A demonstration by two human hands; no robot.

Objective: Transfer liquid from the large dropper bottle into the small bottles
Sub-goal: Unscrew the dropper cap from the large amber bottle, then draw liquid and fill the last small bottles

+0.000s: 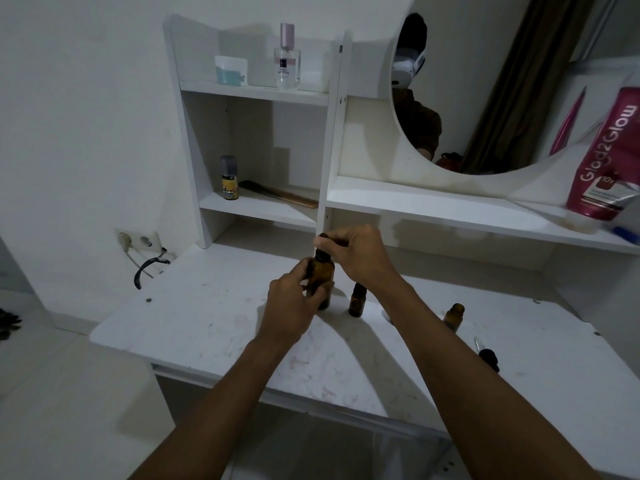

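The large amber dropper bottle (322, 278) stands upright on the white table (207, 323). My left hand (294, 303) grips its body from the left. My right hand (353, 254) pinches the black dropper cap (323, 241) at the bottle's top. Just right of it stands a small amber bottle (356, 299) with a black cap on. A second small amber bottle (454, 315) stands open farther right, partly behind my right forearm. A loose small dropper (486, 353) lies on the table by the right forearm.
A white shelf unit (263, 95) rises behind the table with a perfume bottle (286, 60), a jar (230, 69), a small yellow bottle (228, 178) and a comb (277, 194). A round mirror (502, 81) and a pink tube (609, 154) are at the right. A wall socket (138, 241) is at the left.
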